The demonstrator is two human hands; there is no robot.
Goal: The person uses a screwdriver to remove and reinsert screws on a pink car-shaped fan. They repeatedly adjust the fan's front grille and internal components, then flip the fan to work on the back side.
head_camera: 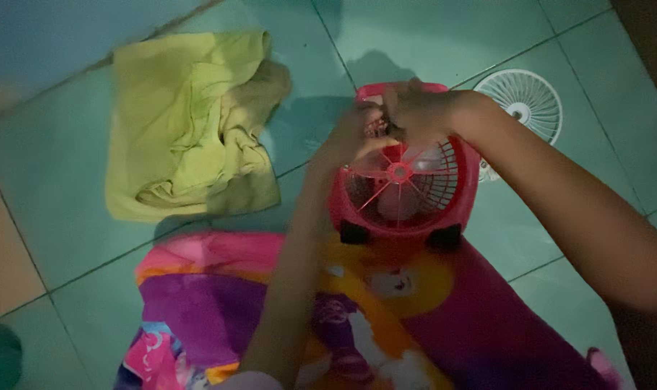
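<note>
Both forearms are bare from the wrist back, with no sleeve showing, and neither the left hand [350, 137] nor the right hand [418, 112] wears a glove.

Counted on the floor: one pink fan [404, 180], one white grille [522, 101], one yellow cloth [191, 123], one patterned blanket [386, 318] — two hands present.

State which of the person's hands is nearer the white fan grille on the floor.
Right. The right hand grips the pink fan beside the white grille; the left hand is farther away.
</note>
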